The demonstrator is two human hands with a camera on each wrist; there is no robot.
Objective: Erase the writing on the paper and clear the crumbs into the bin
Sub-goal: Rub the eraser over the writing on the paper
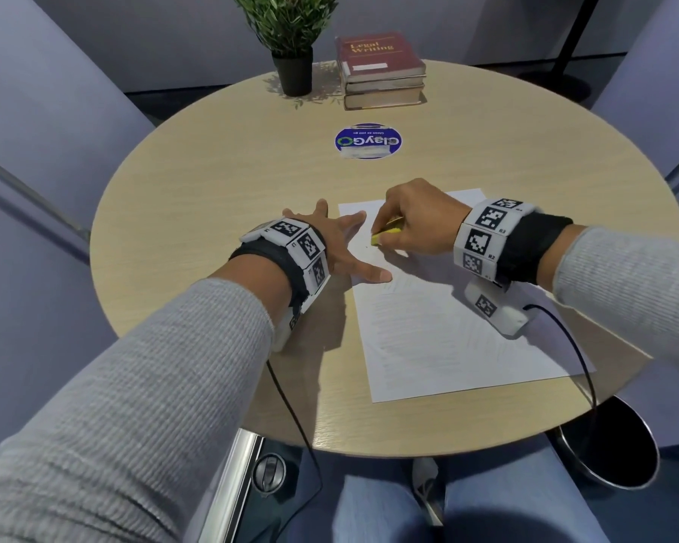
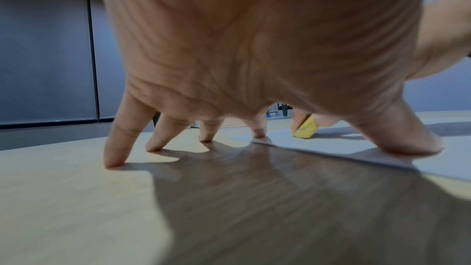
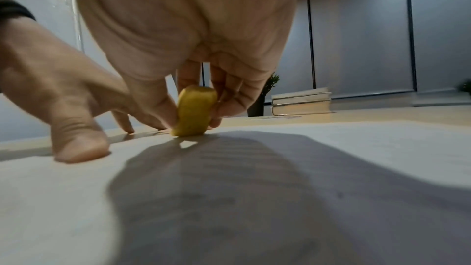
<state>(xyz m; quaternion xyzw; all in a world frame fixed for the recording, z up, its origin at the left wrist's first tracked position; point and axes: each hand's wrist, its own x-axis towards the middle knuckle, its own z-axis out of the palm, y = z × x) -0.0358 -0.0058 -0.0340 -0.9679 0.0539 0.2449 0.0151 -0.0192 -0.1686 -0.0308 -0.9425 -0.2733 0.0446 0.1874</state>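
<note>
At frame centre, the eraser (image 1: 386, 233) is being pinched by the right hand (image 1: 420, 221); the paper (image 1: 447, 327) is being pinned only at its edge by the spread left hand (image 1: 330, 244), so creasing is being risked.

Grey ribbed knit sleeves (image 1: 142, 370) on both arms. Each wrist: black fabric strap w/ white blocky band (image 1: 487, 237) of sq. panels, each printed w/ black-and-white fiducial marker; small labels R2, R3 on right band. White camera pod (image 1: 494, 311) under right wrist, thin black cable (image 1: 581, 354) trailing. Blue jeans (image 1: 381, 511) on lap.
</note>
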